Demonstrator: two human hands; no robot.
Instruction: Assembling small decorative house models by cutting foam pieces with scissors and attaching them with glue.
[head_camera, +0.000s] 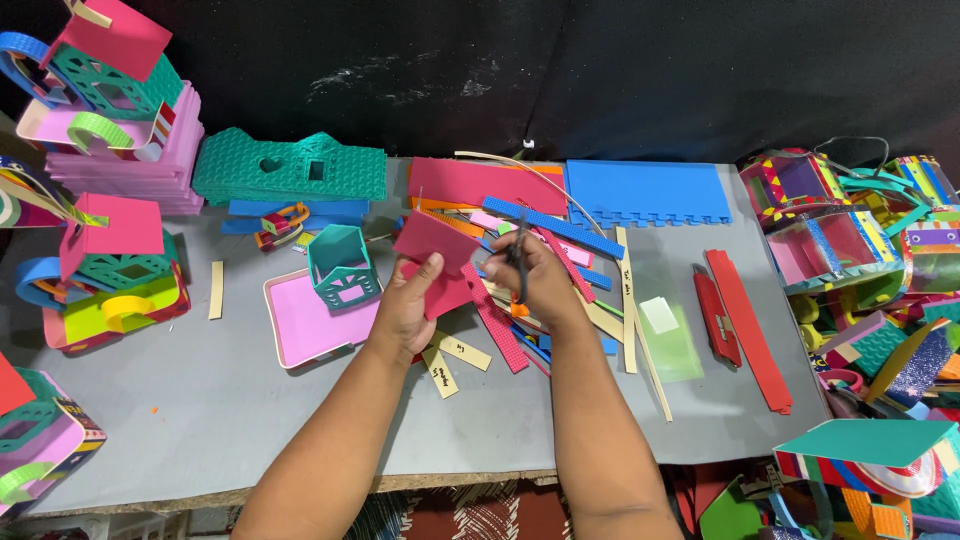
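Observation:
My left hand (408, 308) holds a crimson foam sheet piece (435, 262) up over the grey table (200, 400). My right hand (538, 278) grips dark scissors (518, 262), their blades pointing at the right edge of that sheet. Just left of my left hand a small teal foam house (342, 266) stands on a pink foam tray (312, 325). Under both hands lies a heap of coloured foam strips (505, 335) and beige paper strips.
Finished foam houses (110, 290) line the left edge, with a pink sheet stack (150, 150) and teal wall pieces (290, 168) behind. A blue sheet (645, 190), red strips (745, 325) and a green clear piece (668, 340) lie right. More foam crafts (870, 240) crowd the far right.

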